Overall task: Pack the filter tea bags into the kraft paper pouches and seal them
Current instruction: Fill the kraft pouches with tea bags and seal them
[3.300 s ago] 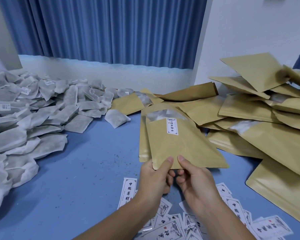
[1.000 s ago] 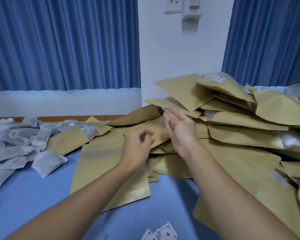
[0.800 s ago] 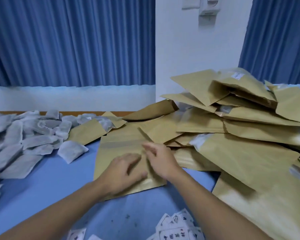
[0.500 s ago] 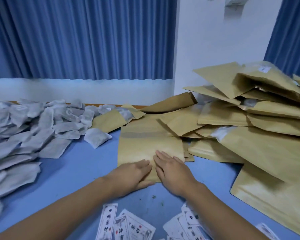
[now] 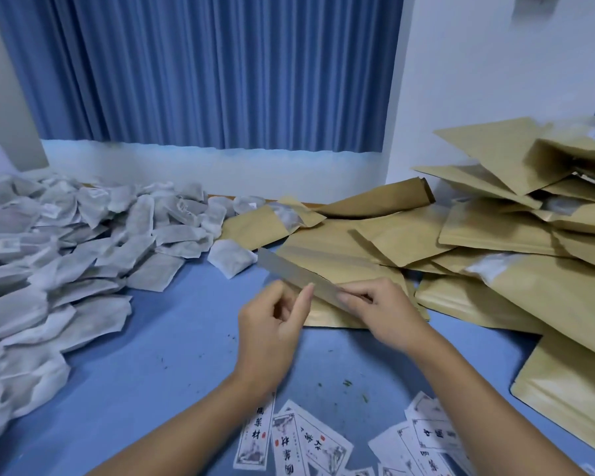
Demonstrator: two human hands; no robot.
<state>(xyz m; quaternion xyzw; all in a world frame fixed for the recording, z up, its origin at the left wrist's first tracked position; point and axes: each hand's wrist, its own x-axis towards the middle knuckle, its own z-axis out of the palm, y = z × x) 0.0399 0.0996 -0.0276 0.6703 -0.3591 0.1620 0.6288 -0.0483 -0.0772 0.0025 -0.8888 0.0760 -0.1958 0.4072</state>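
Observation:
I hold one kraft paper pouch (image 5: 299, 274) tilted up off the blue table (image 5: 152, 365), its greyish face blurred. My right hand (image 5: 382, 310) pinches the pouch's near right end. My left hand (image 5: 272, 324) has its fingers curled, and the thumb is raised against the pouch's near edge. Another flat kraft pouch (image 5: 330, 259) lies right beneath it. Filter tea bags (image 5: 83, 242) are heaped on the left, and a single tea bag (image 5: 231, 257) lies just left of the lifted pouch.
A tall loose heap of kraft pouches (image 5: 529, 235) fills the right side, and some show tea bags through their windows. Printed paper labels (image 5: 299, 438) are scattered at the near edge between my forearms. Blue curtains and a white wall stand behind the table.
Half a second ago both hands lay flat on a pouch on the table. Now they have lifted and grip a tilted pouch. Earlier I put the labelled pouch onto the heap.

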